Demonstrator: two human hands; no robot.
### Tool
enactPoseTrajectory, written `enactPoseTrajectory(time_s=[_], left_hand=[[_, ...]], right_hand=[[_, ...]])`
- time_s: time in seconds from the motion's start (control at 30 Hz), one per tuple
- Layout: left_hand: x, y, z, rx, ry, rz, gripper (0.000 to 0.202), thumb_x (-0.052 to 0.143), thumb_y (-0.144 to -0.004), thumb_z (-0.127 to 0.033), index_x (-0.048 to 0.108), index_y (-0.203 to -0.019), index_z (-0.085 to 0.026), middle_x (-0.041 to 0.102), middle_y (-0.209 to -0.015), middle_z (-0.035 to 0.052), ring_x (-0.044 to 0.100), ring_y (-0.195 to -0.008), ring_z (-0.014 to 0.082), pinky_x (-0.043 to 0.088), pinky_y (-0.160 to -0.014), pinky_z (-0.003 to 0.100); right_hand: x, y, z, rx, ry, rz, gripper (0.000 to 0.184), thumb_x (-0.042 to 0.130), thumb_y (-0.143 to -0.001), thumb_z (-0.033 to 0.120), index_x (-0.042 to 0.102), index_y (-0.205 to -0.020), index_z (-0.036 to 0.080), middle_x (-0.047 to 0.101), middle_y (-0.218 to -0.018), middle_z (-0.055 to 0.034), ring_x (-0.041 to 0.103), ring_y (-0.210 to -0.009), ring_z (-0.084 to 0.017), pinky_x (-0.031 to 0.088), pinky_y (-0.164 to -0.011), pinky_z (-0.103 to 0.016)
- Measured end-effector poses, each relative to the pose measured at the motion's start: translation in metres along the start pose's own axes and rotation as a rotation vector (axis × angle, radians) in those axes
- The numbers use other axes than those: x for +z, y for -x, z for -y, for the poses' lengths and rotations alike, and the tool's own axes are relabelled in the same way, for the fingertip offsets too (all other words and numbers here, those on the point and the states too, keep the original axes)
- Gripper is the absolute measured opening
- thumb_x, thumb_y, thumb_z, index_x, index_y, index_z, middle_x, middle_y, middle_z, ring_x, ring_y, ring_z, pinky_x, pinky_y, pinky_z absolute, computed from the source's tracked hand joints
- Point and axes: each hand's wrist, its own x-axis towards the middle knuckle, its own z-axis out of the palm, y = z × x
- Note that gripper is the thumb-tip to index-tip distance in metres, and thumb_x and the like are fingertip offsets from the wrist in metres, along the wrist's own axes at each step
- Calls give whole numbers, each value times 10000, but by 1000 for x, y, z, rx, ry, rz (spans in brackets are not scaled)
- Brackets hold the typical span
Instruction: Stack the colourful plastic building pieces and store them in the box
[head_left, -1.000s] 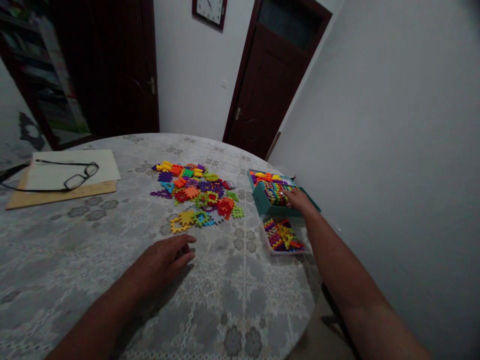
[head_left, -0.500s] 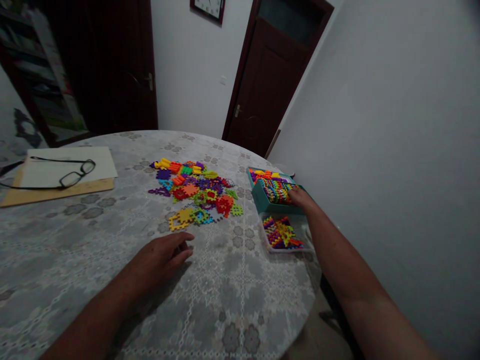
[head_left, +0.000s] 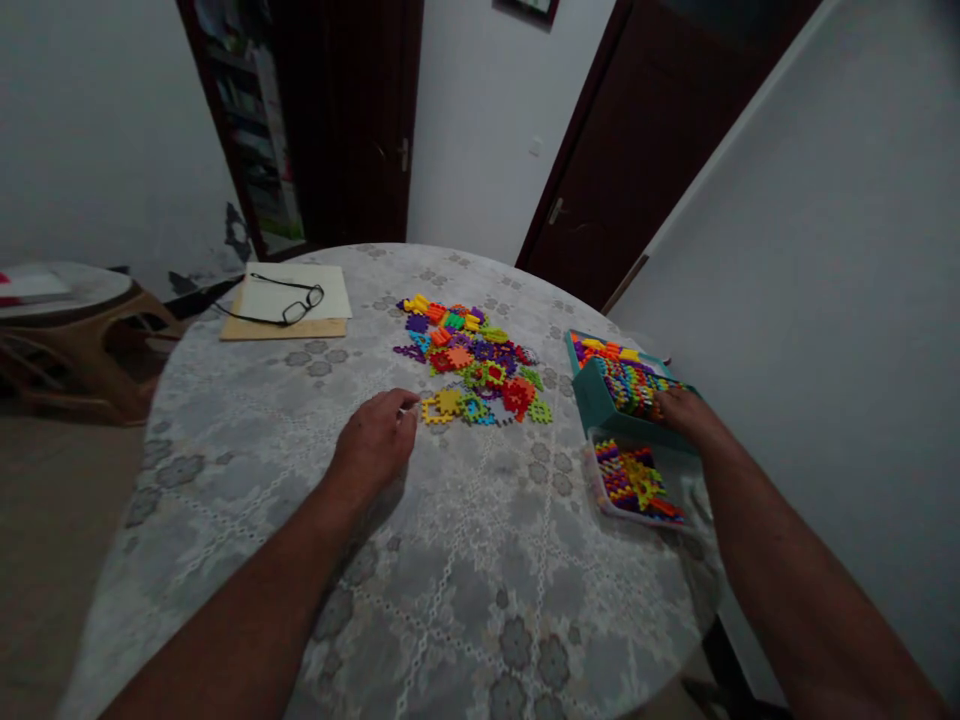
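Observation:
My left hand (head_left: 379,432) hovers at or rests on the table, its fingers loosely bent and thumb a little apart. Its fingertips come close to a yellow square frame piece (head_left: 436,409) at the near edge of a pile of colourful toothed plastic building pieces (head_left: 480,350). I see nothing in that hand. At the right, my right hand (head_left: 684,412) reaches into a teal box (head_left: 598,400) packed with rows of such pieces (head_left: 634,385). Its fingertips are hidden among them, so what they grip, if anything, does not show.
A clear plastic tray (head_left: 600,480) with more pieces stands before the teal box. Glasses (head_left: 296,310) lie on white paper and a brown envelope (head_left: 285,328) at the back left. A stool (head_left: 112,350) stands beyond the round table (head_left: 450,560); a wall rises close on the right.
The view has swung left and down, so things sit further right. My left hand has moved forward to the pile's near edge. My right hand stays in the teal box.

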Motion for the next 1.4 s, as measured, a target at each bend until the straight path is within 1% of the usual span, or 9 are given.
enactPoseTrajectory(time_s=[0.13, 0.23, 0.4, 0.57, 0.73, 0.87, 1.07, 1.23, 1.4], left_hand=[[14, 3, 14, 87, -101, 24, 473, 480, -1004, -268, 684, -1408, -134, 721, -1429, 190, 643, -1366, 340, 476, -1232, 504], [22, 6, 16, 140, -189, 127, 537, 522, -994, -229, 623, -1509, -116, 659, -1532, 197, 584, -1453, 346, 434, -1279, 494], [18, 9, 5, 215, -329, 283, 544, 580, -986, -211, 616, -1524, -140, 627, -1577, 196, 554, -1490, 356, 389, -1305, 510], [13, 9, 1, 262, -357, 323, 480, 602, -983, -206, 664, -1459, -175, 652, -1558, 164, 571, -1468, 344, 348, -1324, 519], [11, 11, -3, 243, -284, 349, 439, 629, -969, -198, 700, -1401, -202, 690, -1518, 155, 534, -1501, 388, 379, -1284, 593], [8, 11, -10, 293, -200, 418, 390, 598, -991, -189, 723, -1360, -218, 753, -1418, 126, 585, -1461, 353, 396, -1275, 547], [12, 12, -8, 289, -115, 366, 346, 558, -1047, -256, 729, -1343, -207, 786, -1312, 135, 706, -1270, 305, 512, -1162, 466], [17, 14, 1, 230, 35, 219, 445, 570, -1035, -256, 639, -1475, -233, 696, -1492, 134, 662, -1365, 280, 506, -1198, 452], [10, 10, -2, 251, 176, 289, 387, 604, -985, -228, 704, -1355, -282, 746, -1391, 82, 691, -1301, 255, 524, -1157, 416]], right_hand=[[-10, 32, 22, 62, -5, -202, 457, 465, -1025, 346, 797, -1183, 75, 783, -1140, -282, 749, -1014, -342, 537, -863, -393], [-11, 73, 65, -131, -179, -364, 438, 456, -1046, 372, 777, -1240, 147, 788, -1211, -213, 744, -1089, -329, 545, -972, -427], [28, 126, 152, -610, -429, -196, 396, 519, -1042, 370, 727, -1311, 168, 762, -1307, -176, 715, -1215, -306, 549, -1085, -453], [74, 147, 207, -721, -424, -144, 357, 591, -988, 244, 699, -1317, 158, 746, -1274, -192, 694, -1225, -323, 550, -1124, -516], [89, 162, 243, -831, -454, -143, 453, 595, -1019, 222, 628, -1466, 156, 630, -1517, -197, 591, -1434, -305, 506, -1214, -476], [99, 163, 261, -778, -393, -88, 483, 628, -1005, 207, 619, -1486, 166, 602, -1552, -195, 606, -1412, -308, 533, -1173, -454], [110, 159, 257, -780, -409, -68, 334, 616, -1024, 223, 688, -1348, 182, 720, -1290, -158, 688, -1182, -285, 566, -1048, -407], [102, 167, 248, -863, -613, -109, 227, 578, -1026, 228, 723, -1197, 191, 743, -1107, -131, 700, -1035, -266, 565, -952, -381], [92, 185, 257, -927, -903, -52, 226, 575, -1032, 255, 725, -1196, 218, 770, -1082, -92, 716, -930, -219, 567, -887, -343]])
